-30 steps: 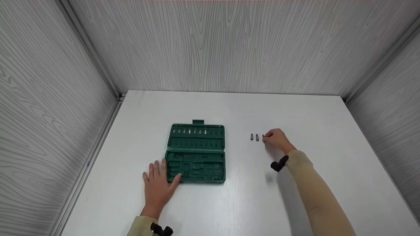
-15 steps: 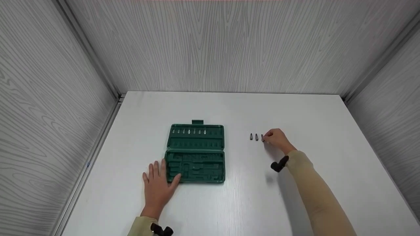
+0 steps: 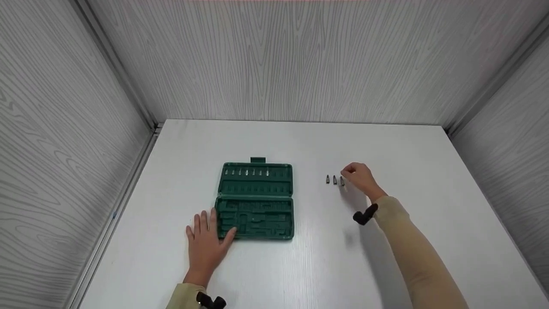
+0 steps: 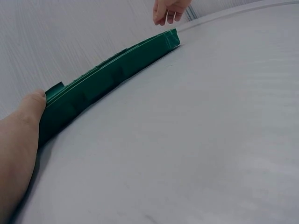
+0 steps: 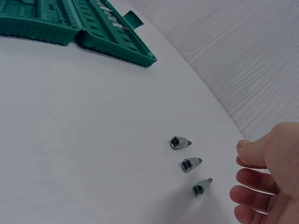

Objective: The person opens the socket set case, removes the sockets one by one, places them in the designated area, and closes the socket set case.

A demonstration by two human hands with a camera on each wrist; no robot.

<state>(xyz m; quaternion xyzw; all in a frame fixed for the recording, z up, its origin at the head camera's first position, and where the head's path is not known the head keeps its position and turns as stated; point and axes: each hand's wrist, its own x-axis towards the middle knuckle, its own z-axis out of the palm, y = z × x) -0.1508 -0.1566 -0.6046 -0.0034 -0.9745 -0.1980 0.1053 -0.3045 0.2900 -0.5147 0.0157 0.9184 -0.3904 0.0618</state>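
Observation:
An open green plastic tool case lies on the white table, several silver bits standing in a row along its far half. My left hand rests at the case's near left corner with fingers spread; its thumb touches the near edge. To the right of the case lie three small bit sockets, a left one, a middle one and a right one, side by side on the table. Just beyond the right one is my right hand, fingers loosely bent, holding nothing.
The white table is bounded by a grey wood-grain panel at the back and by side panels at left and right. A latch tab sticks out from the case's far edge.
My right hand has let go of the right bit socket and moved slightly up and away from it. The socket stays beside the other two. My left hand has not moved.

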